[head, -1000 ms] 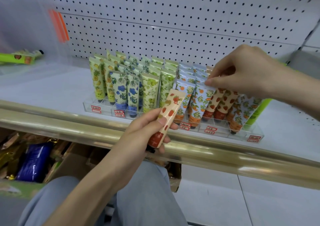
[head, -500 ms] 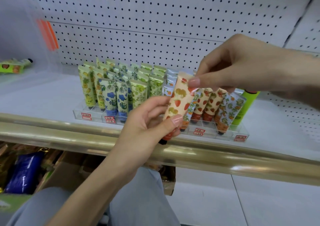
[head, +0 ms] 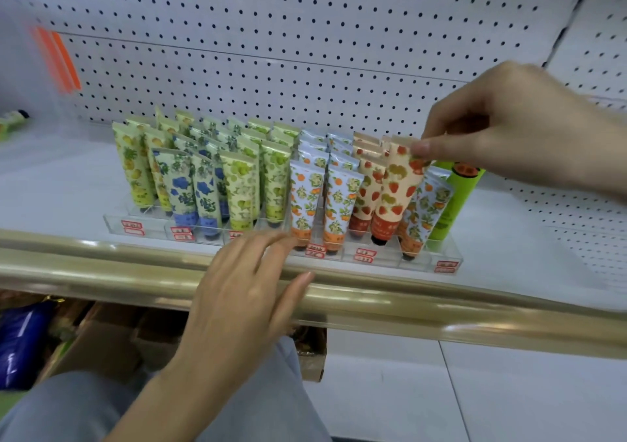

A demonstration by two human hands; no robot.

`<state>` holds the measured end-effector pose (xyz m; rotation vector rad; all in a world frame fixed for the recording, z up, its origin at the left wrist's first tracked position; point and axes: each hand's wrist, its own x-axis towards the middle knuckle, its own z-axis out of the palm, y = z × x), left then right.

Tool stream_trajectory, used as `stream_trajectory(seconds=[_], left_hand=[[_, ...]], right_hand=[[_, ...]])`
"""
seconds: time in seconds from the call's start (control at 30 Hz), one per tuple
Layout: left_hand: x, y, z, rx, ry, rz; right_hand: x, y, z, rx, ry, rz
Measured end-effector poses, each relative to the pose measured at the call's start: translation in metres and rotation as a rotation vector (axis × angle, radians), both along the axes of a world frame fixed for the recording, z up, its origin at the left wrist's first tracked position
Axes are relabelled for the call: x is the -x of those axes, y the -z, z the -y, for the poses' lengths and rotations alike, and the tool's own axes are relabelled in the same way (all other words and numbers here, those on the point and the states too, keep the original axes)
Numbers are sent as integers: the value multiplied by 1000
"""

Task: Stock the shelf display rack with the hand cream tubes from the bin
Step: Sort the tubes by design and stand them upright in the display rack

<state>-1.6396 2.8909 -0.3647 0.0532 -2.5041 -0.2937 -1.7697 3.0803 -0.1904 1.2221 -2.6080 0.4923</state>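
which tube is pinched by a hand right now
The front strawberry-print tube, cap down in the rack: the right hand pinches its top crimp. No other tube is pinched.

I read this as a shop aisle. White pegboard back panel [head: 305,51] fills 12 o'clock, the perforated retail kind. The shelf [head: 51,187] below it carries a gold edge strip [head: 441,309] across 6 o'clock. At centre sits a clear display rack [head: 420,261] with red-and-white price labels [head: 364,255] on its front lip and hand cream tubes [head: 237,187] ranked in rows by pattern. At 7 o'clock, under the shelf, is a cardboard box [head: 101,339] with packaged goods beside it.
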Motion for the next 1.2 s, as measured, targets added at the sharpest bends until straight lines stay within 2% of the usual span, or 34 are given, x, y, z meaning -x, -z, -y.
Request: stream_trajectory(seconds=[0.33,0.57,0.8,1.03,1.2], left_hand=[[3,2,4,17,-11,130],[4,4,5,48,5,159],[6,3,9,157,28,153],[4,-9,8,154,22,156],[-13,-31,14,161,42,193]], right_hand=[[11,21,15,-2,65,4],[14,29,22,-96,102,43],[16,26,21,-125,130,92],[13,20,17,-170,133,59],[2,-11,17,-194,114,19]])
